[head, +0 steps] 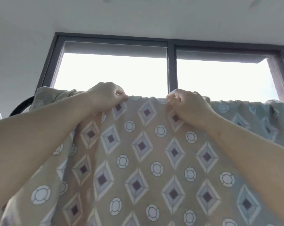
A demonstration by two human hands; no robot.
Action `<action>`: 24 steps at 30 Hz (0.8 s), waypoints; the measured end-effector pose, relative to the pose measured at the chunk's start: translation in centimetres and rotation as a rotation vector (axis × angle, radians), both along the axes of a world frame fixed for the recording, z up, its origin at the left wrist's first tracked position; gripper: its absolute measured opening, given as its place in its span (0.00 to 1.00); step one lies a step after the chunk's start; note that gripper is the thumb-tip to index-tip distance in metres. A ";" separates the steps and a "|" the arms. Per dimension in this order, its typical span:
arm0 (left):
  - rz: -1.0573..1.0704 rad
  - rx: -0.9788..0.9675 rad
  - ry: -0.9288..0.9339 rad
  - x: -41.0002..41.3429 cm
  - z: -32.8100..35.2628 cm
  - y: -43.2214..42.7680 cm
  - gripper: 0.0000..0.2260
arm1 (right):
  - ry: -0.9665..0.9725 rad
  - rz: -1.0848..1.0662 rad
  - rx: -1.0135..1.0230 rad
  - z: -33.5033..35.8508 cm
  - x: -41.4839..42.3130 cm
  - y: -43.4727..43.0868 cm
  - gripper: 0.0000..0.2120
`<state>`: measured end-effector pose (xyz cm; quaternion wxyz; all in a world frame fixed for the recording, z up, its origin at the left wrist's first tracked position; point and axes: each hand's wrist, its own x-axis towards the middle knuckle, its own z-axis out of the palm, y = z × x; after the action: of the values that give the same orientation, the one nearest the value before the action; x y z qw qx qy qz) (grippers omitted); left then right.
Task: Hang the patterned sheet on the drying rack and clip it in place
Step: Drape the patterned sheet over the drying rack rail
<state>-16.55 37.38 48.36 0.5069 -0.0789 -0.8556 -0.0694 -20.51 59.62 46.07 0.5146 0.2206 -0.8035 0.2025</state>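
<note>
Tan fabric filled the lower part of the view. The patterned sheet (pixel 141 144), printed with pale diamonds around maroon centres and white ringed circles, hung in a broad drape. Its top edge ran almost level across the frame, in front of the window.

The left hand (pixel 105 97) gripped that edge left of centre, its fingers curled tight and the cloth pinched between thumb and forefinger. The right hand (pixel 188 106) was near it on the right, with a short stretch of edge between the two. Its fingers were likewise curled over the edge and clamped on the fabric. Both bare forearms reached up from the lower corners.

Whatever carried the edge was hidden under the cloth. At the far left the sheet bunched in folds.

Behind it stood a dark-framed two-pane window (pixel 171 66), very bright, with a grey roller blind (pixel 115 48) partly lowered, under a white ceiling (pixel 138 17).
</note>
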 end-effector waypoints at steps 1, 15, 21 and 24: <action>-0.034 0.005 0.012 -0.2 -0.2 0.2 0.13 | 0.002 0.024 0.044 0.0 0.1 -0.6 0.14; 0.062 0.199 0.226 1.8 -2.1 -6.4 0.12 | 0.107 -0.025 0.076 -0.9 1.2 -5.4 0.17; 0.232 0.248 0.199 3.3 -2.4 -11.0 0.09 | 0.059 0.135 0.142 -0.4 3.5 -11.2 0.15; 0.236 0.258 0.107 3.9 -2.1 -13.4 0.12 | 0.049 0.189 0.164 -0.3 4.0 -14.4 0.15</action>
<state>-12.68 23.93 46.31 0.5622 0.0840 -0.8148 -0.1142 -16.47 45.22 45.76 0.4929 0.3416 -0.7801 0.1783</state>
